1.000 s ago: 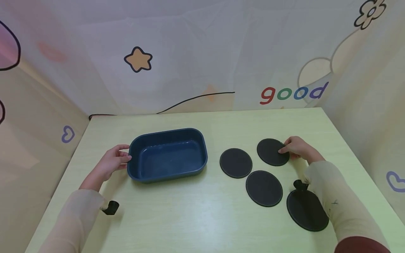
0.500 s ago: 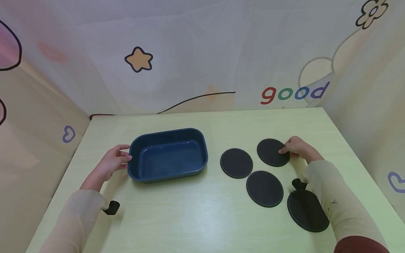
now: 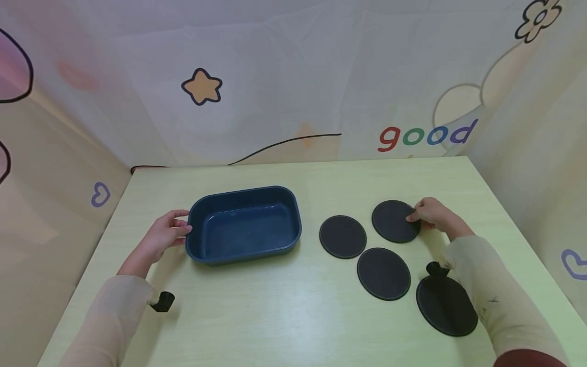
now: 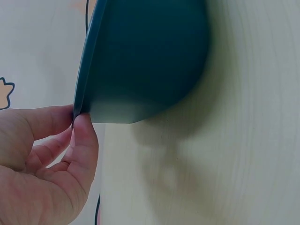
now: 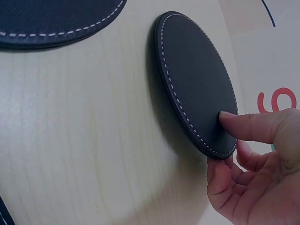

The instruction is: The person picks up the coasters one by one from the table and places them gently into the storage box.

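Observation:
My left hand (image 3: 162, 237) pinches the short left rim of a dark blue rectangular baking dish (image 3: 243, 227), thumb and fingers on either side of the rim in the left wrist view. The dish (image 4: 145, 56) stands on the table with nothing inside. At the back right, my right hand (image 3: 433, 214) pinches the right edge of a round black coaster (image 3: 394, 221). In the right wrist view this coaster (image 5: 197, 84) shows white stitching round its border; the thumb (image 5: 251, 126) lies on its top, the other fingers under the edge, and a shadow falls beneath it.
Two more black coasters lie flat between dish and right hand, one left (image 3: 342, 236) and one nearer (image 3: 383, 273). Another coaster (image 3: 446, 306) lies partly under the right sleeve. A black wrist camera (image 3: 162, 302) hangs by the left sleeve. Printed cloth (image 3: 293, 76) walls the table's back and sides.
My right hand and the coaster it pinches have shifted very slightly, with the forearm a little to the right. The left hand and the dish stay as they were.

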Demonstrator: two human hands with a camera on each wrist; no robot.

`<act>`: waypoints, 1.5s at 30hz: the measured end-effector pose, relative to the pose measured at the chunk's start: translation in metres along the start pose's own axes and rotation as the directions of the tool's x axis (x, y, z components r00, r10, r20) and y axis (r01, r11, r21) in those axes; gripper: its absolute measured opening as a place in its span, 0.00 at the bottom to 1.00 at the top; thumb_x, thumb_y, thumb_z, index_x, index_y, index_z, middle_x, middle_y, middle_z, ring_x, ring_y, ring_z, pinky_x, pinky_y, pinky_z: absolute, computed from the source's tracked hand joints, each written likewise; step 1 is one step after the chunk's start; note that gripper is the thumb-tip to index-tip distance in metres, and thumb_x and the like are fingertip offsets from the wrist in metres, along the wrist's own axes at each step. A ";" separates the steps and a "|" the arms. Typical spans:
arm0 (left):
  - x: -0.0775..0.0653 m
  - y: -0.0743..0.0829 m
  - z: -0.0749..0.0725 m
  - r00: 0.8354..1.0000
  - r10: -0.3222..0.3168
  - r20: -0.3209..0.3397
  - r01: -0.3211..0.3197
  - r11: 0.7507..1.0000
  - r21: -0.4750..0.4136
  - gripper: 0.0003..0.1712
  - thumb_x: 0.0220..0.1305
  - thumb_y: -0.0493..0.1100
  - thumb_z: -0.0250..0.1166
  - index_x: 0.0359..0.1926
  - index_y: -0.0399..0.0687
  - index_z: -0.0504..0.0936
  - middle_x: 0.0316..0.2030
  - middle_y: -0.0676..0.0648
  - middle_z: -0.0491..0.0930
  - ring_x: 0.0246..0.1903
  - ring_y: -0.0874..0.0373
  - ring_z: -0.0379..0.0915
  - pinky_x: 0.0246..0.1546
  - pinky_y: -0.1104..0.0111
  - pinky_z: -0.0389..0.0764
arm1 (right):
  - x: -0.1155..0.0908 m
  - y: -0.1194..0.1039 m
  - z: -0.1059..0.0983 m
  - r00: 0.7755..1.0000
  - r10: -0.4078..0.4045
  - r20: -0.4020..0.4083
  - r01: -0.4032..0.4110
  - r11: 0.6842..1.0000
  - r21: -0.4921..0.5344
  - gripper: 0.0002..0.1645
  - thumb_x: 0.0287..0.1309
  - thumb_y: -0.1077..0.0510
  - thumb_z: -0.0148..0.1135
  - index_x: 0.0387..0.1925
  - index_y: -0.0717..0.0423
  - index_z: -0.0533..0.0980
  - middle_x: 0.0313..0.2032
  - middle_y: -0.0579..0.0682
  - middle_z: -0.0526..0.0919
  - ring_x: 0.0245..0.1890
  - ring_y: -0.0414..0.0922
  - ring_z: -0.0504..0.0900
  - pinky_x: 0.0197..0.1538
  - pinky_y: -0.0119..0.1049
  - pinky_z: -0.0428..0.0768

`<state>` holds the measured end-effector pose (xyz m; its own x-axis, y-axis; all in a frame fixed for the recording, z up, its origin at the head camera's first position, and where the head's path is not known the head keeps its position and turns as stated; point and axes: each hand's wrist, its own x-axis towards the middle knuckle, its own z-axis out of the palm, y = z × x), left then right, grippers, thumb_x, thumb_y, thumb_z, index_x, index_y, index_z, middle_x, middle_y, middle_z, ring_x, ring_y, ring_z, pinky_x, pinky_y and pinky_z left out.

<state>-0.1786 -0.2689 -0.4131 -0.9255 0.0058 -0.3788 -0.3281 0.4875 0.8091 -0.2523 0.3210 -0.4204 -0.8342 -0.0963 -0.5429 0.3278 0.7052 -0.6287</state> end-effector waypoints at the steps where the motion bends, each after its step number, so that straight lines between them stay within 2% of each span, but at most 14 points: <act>1: 0.000 0.000 0.000 1.000 0.000 0.000 0.000 1.000 0.002 0.29 0.64 0.39 0.51 0.64 0.39 0.52 0.41 0.43 0.66 0.34 0.59 0.69 0.38 0.70 0.77 | -0.001 -0.001 0.000 1.000 0.003 -0.008 -0.003 1.000 0.011 0.14 0.51 0.63 0.57 0.19 0.57 0.62 0.17 0.45 0.61 0.15 0.41 0.61 0.22 0.32 0.62; 3: 0.000 0.000 0.000 1.000 0.001 -0.002 -0.001 1.000 0.001 0.29 0.64 0.39 0.51 0.64 0.39 0.52 0.41 0.43 0.66 0.34 0.59 0.69 0.38 0.70 0.77 | -0.004 -0.002 0.000 1.000 0.007 -0.024 -0.006 0.999 0.032 0.10 0.52 0.64 0.56 0.29 0.63 0.63 0.24 0.49 0.63 0.18 0.41 0.63 0.25 0.33 0.66; 6: 0.000 -0.001 0.000 1.000 0.003 -0.005 -0.003 1.000 0.002 0.29 0.64 0.39 0.51 0.64 0.39 0.53 0.41 0.43 0.66 0.34 0.60 0.69 0.38 0.71 0.77 | -0.008 -0.002 -0.002 1.000 -0.004 -0.026 0.006 0.997 0.072 0.19 0.53 0.65 0.53 0.44 0.68 0.58 0.31 0.52 0.64 0.24 0.42 0.66 0.30 0.35 0.70; 13: -0.001 -0.001 0.000 1.000 0.014 -0.002 -0.014 1.000 -0.006 0.29 0.64 0.39 0.51 0.63 0.38 0.53 0.40 0.43 0.66 0.32 0.62 0.69 0.36 0.72 0.77 | -0.015 0.000 -0.010 0.999 -0.028 0.015 0.026 0.988 0.152 0.22 0.55 0.67 0.49 0.50 0.67 0.55 0.33 0.51 0.67 0.31 0.42 0.71 0.37 0.37 0.75; 30: -0.004 0.000 0.001 1.000 0.002 0.005 -0.001 0.998 -0.058 0.30 0.64 0.41 0.51 0.64 0.42 0.52 0.39 0.44 0.68 0.32 0.61 0.72 0.34 0.73 0.76 | -0.035 -0.016 -0.030 0.989 -0.134 -0.067 0.145 0.967 0.211 0.17 0.55 0.70 0.46 0.47 0.63 0.58 0.28 0.44 0.69 0.27 0.38 0.74 0.36 0.34 0.77; 37: -0.006 -0.001 0.002 1.000 -0.005 -0.017 0.004 0.998 -0.063 0.29 0.64 0.41 0.51 0.64 0.41 0.53 0.39 0.44 0.68 0.32 0.61 0.71 0.33 0.74 0.76 | -0.039 -0.037 -0.021 0.980 -0.183 -0.081 0.200 0.920 0.337 0.13 0.57 0.68 0.49 0.43 0.55 0.61 0.28 0.43 0.69 0.26 0.36 0.75 0.35 0.31 0.77; 45: -0.005 -0.002 0.004 0.999 -0.035 -0.038 0.033 0.998 -0.054 0.28 0.65 0.43 0.50 0.63 0.43 0.53 0.41 0.43 0.68 0.34 0.59 0.71 0.35 0.72 0.76 | -0.039 -0.065 -0.001 0.965 -0.256 -0.057 0.256 0.873 0.414 0.13 0.57 0.68 0.50 0.42 0.54 0.63 0.27 0.42 0.72 0.25 0.37 0.76 0.34 0.31 0.78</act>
<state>-0.1727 -0.2665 -0.4146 -0.9201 -0.0448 -0.3892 -0.3680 0.4393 0.8195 -0.2417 0.2792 -0.3577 -0.9142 -0.2336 -0.3311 0.2560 0.3005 -0.9188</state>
